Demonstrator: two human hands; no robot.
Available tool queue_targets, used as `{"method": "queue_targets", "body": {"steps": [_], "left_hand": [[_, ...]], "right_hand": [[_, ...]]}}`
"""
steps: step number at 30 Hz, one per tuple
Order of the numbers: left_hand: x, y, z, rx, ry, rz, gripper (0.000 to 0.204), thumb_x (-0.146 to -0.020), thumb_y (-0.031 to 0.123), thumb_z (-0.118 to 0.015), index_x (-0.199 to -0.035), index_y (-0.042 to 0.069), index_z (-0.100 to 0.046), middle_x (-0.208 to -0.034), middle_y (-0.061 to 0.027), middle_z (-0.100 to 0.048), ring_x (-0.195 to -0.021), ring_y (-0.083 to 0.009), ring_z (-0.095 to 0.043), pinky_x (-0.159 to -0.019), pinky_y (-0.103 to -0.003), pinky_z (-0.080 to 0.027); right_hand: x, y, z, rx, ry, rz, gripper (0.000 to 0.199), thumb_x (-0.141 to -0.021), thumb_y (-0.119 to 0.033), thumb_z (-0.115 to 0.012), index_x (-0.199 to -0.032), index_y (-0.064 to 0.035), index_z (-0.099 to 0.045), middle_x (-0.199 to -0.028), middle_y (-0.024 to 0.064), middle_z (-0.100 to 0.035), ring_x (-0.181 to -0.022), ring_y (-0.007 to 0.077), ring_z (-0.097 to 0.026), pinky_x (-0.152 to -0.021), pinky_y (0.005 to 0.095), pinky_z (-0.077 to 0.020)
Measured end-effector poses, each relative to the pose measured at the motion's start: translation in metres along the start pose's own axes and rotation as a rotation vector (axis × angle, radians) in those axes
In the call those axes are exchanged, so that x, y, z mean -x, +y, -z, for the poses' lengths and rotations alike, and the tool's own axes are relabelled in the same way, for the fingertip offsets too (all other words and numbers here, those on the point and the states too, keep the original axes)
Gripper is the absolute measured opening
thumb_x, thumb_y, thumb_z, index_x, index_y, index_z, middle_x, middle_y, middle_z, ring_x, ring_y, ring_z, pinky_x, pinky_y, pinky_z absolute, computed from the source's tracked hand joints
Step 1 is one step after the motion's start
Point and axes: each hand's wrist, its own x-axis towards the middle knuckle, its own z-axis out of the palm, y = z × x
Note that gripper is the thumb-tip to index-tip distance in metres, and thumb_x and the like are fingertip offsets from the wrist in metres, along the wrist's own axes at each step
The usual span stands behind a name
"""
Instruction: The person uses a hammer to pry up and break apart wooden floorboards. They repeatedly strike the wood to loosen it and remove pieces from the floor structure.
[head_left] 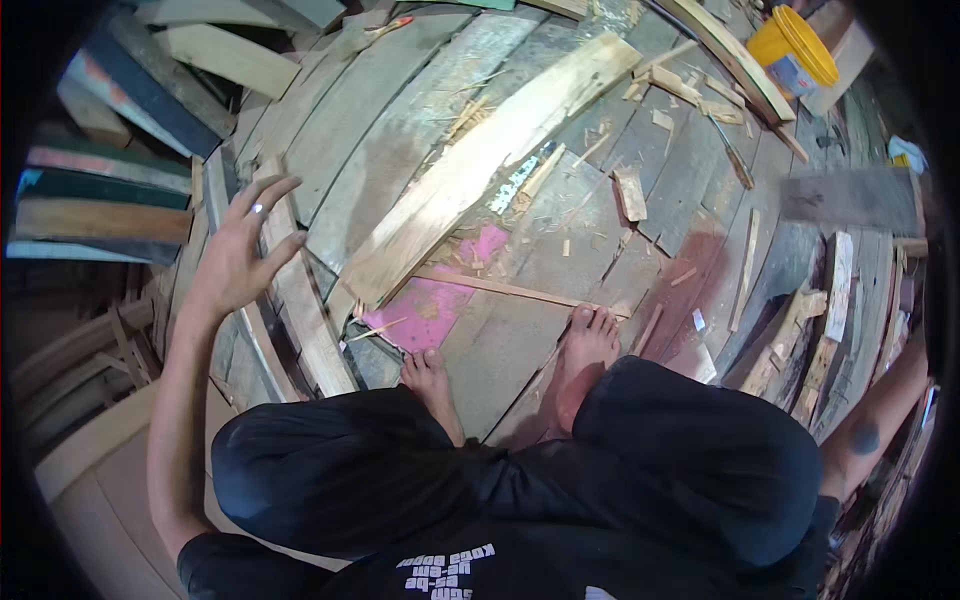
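Left hand (240, 250) up and empty, fingers spread wide, a ring showing on one of them, hovering over a narrow pale wooden batten (300, 300) that runs along the plank floor (400, 130) at the person's left. Just right of that batten lies the big piece, a long pale rough-split plank (480, 160), slanting from near the left foot (428, 375) up and away across the floor, not touched by either hand. Its near end sits beside a pink patch (440, 295) on the boards, crossed by a thin wooden strip (500, 288) that reaches the right foot (588, 345). Both feet bare, knees bent in black trousers. Right forearm (870, 420) goes out at the right edge, its hand out of sight. Wood chips (630, 190) scattered beyond; a yellow bucket (795, 45) far off, top right; stacked painted boards (100, 200) to the left.
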Motion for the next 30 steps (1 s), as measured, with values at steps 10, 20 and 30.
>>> {"method": "queue_targets", "body": {"steps": [10,20,30], "left_hand": [[0.035,0.035,-0.067,0.233,0.242,0.074,0.090,-0.087,0.042,-0.084,-0.159,0.006,-0.043,-0.153,-0.0270,-0.053,-0.139,-0.0446,-0.054,-0.118,-0.050,-0.043],[0.072,0.000,-0.167,0.154,0.183,0.315,0.106,-0.081,0.039,-0.089,-0.166,0.008,-0.034,-0.132,-0.0220,-0.057,-0.120,-0.0406,-0.059,-0.103,-0.051,-0.047],[0.087,-0.048,-0.143,0.224,0.091,0.367,0.102,-0.081,0.042,-0.088,-0.164,0.006,-0.042,-0.125,-0.0273,-0.064,-0.120,-0.0439,-0.064,-0.104,-0.049,-0.050]], "right_hand": [[-0.159,-0.220,-0.083,-0.940,-0.220,0.024,0.067,-0.104,-0.053,-0.067,-0.141,0.0017,-0.059,-0.129,0.0108,-0.068,-0.113,0.0224,-0.065,-0.100,0.0371,-0.0528],[-0.047,-0.170,-0.226,-0.644,-0.509,-0.466,0.075,-0.104,-0.056,-0.064,-0.146,0.0052,-0.054,-0.137,0.0151,-0.061,-0.120,0.0253,-0.063,-0.106,0.0461,-0.0516],[-0.071,-0.145,-0.089,-0.217,-0.803,-0.113,0.065,-0.109,-0.051,-0.058,-0.154,-0.0049,-0.051,-0.129,0.0150,-0.065,-0.111,0.0249,-0.070,-0.093,0.0375,-0.0589]]}}
